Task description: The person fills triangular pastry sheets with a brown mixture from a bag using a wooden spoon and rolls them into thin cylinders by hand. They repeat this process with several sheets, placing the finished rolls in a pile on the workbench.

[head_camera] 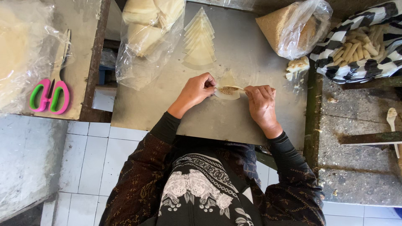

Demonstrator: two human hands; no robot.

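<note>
- At the far left, a pair of scissors (50, 97) with pink and green handles lies on a side table (81, 62), beside a clear plastic sheet (19, 50).
- More to the right, a clear plastic bag (144, 37) with pale wrapper stacks sits at the far left part of the metal work surface (209, 121).
- Just right of this bag, cut triangular wrappers (200, 42) lie in an overlapping row.
- The left hand (196, 91) pinches the left edge of a triangular wrapper (228, 86); the fingers are curled on it.
- This wrapper lies flat in the middle of the metal surface, between both hands, with a line of brown crumbly filling (228, 89) across it.
- The right hand (261, 104) holds the right edge of the same wrapper with bent fingertips.
- At the far right side, a plastic bag of brown crumbs (293, 27) leans near a small pale lump (297, 66).
- Further right, rolled sticks (356, 50) rest on a black and white striped cloth (377, 69).
- Near the right edge, a pale spoon (392, 121) lies on a rough ledge.
</note>
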